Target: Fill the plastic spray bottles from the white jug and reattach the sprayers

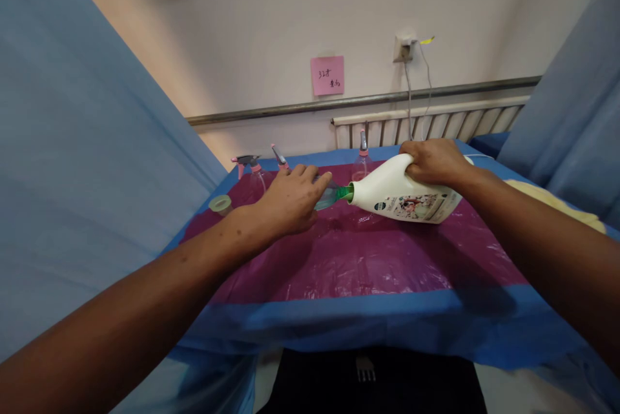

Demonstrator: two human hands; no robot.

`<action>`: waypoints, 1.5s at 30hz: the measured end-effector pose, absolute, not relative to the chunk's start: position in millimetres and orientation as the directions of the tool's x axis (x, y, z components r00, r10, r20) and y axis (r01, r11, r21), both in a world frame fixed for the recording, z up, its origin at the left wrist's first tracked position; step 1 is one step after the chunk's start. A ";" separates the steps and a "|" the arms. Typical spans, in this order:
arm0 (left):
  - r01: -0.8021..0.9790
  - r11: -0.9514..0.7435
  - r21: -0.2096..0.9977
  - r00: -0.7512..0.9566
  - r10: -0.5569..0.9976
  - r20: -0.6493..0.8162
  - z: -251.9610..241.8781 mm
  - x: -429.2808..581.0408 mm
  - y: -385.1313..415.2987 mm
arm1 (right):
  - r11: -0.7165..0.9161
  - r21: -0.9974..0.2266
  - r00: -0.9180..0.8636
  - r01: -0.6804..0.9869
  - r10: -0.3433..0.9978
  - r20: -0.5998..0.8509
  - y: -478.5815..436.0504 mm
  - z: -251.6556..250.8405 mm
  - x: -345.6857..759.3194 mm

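Note:
My right hand (431,161) is closed around the handle of a white detergent jug (407,193). The jug is tipped nearly on its side, its mouth to the left. Something green (343,193) shows at the mouth; I cannot tell whether it is a spout or liquid. My left hand (300,197) curves round a clear bluish container (327,198) right before the mouth, hiding most of it. Behind that hand, a spray bottle (261,181) with a grey and pink trigger head stands on the left. Another spray head (279,157) rises just beyond my fingers.
A third spray bottle (362,162) stands behind the jug. A pale green ring-shaped piece (221,203) lies at the left. Purple plastic sheeting (339,265) covers the blue-draped table (368,317). Yellow cloth (557,204) lies at the right. Blue curtains (72,110) hang on both sides.

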State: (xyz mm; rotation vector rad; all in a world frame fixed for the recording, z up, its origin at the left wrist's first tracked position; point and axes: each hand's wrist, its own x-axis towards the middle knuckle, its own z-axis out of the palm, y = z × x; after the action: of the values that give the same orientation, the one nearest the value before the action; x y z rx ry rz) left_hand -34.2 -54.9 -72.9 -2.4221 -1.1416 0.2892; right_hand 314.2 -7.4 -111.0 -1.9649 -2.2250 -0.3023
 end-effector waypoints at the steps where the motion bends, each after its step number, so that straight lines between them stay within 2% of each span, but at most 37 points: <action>1: 0.679 -0.560 -0.475 0.636 0.771 0.000 -72.8 -34.1 -54.8 | 0.116 0.056 -0.126 0.992 0.960 0.249 -7.5 -110.8 313.8; 45: 0.668 -0.566 -0.483 0.644 0.765 -0.007 -66.9 -27.8 -55.7 | 0.126 0.067 -0.139 0.990 0.960 0.245 -7.7 -109.2 312.8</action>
State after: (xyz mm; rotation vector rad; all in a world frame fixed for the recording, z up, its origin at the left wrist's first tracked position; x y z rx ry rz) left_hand -27.8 -55.7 -66.9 -2.4231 -1.1255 0.2982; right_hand 312.8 -7.7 -109.2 -1.9624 -2.2466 -0.3207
